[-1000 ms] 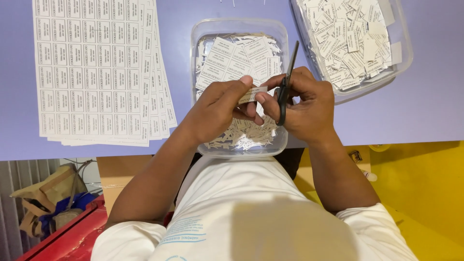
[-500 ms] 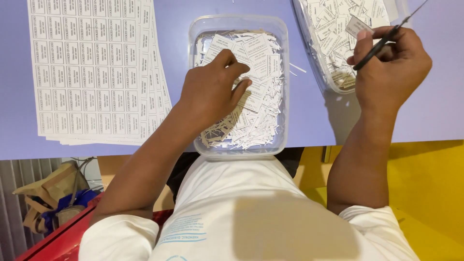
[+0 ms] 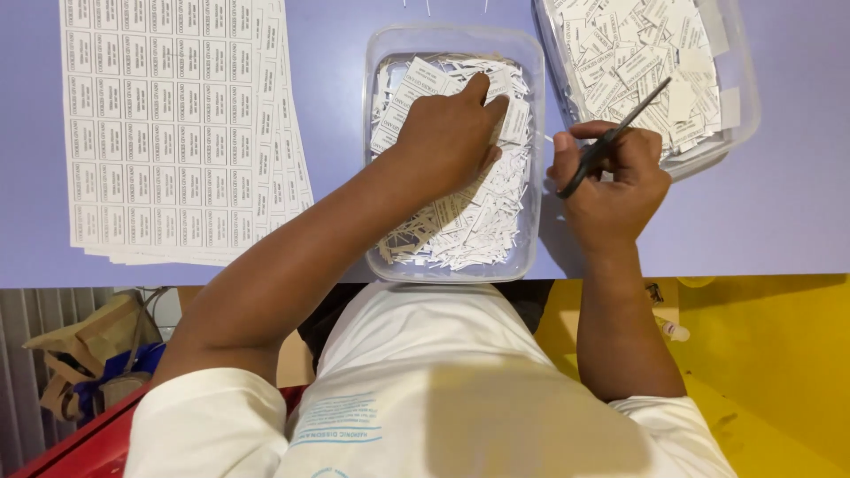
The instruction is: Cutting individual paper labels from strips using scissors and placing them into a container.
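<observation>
My left hand (image 3: pixel 449 134) reaches into the middle clear plastic tub (image 3: pixel 531 159), its fingers pressed on the paper strips and cut labels (image 3: pixel 469 230) piled inside. My right hand (image 3: pixel 611 177) rests on the lilac table (image 3: pixel 336 133) just right of that tub and grips a pair of black scissors (image 3: pixel 611 140), whose blades point up and right toward a second clear tub (image 3: pixel 744 97) full of small cut labels (image 3: pixel 637 53).
A stack of printed label sheets (image 3: pixel 177 124) lies on the table's left. The table's front edge runs across the middle of the view. Below it are brown paper bags (image 3: pixel 88 354) at left and a yellow surface (image 3: pixel 779 372) at right.
My hands separated from over the middle tub. The left one dropped into the strips; the right one swung the scissors out to the right tub, then came back down beside the middle tub.
</observation>
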